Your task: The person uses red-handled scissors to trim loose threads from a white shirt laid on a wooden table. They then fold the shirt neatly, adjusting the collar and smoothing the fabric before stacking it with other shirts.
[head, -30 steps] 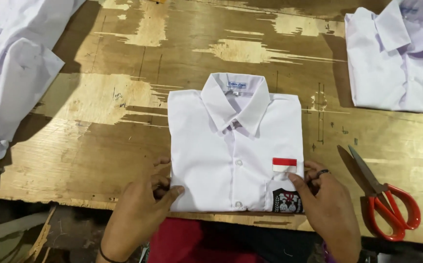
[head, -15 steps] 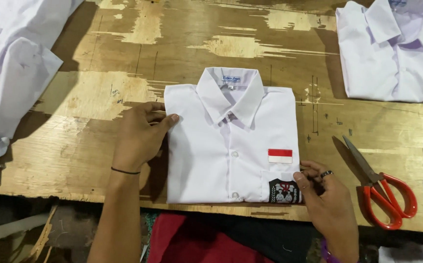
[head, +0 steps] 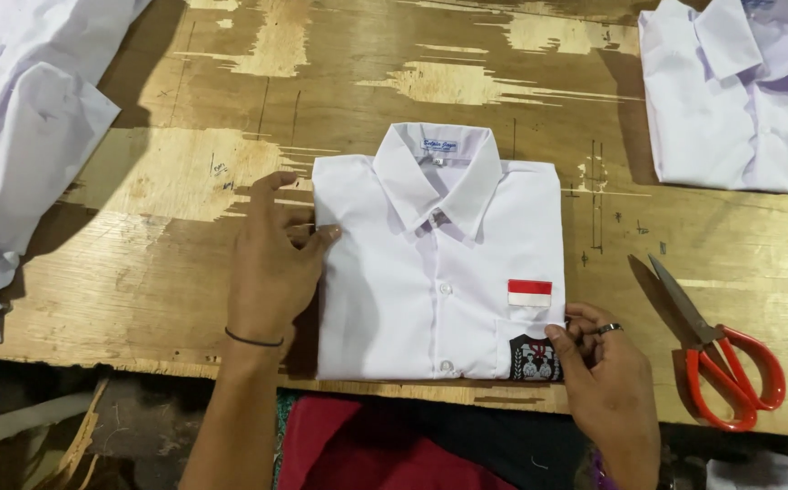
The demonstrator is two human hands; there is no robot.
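Folded white shirt (head: 430,272) flat on the wooden bench (head: 185,181), both hands at its edges.

Shirt lies collar away from the person, buttoned, with a red-and-white patch (head: 529,292) above a pocket bearing a dark badge (head: 536,358). Left hand (head: 271,263) rests palm down at the shirt's left edge, its fingers (head: 321,234) slightly spread and lying flat, fingertips touching the fabric; nothing clamped. A thin dark band sits on that wrist. Right hand (head: 607,381) is at the lower right corner, thumb on the badge, fingers curled together at the shirt edge; whether they pinch the fabric cannot be told. A ring shows on one finger. Red-handled scissors (head: 716,349) lie just right of that hand, apart from the shirt. Another white shirt (head: 739,100) lies at the far right, a pile of white shirts (head: 22,136) at the left.
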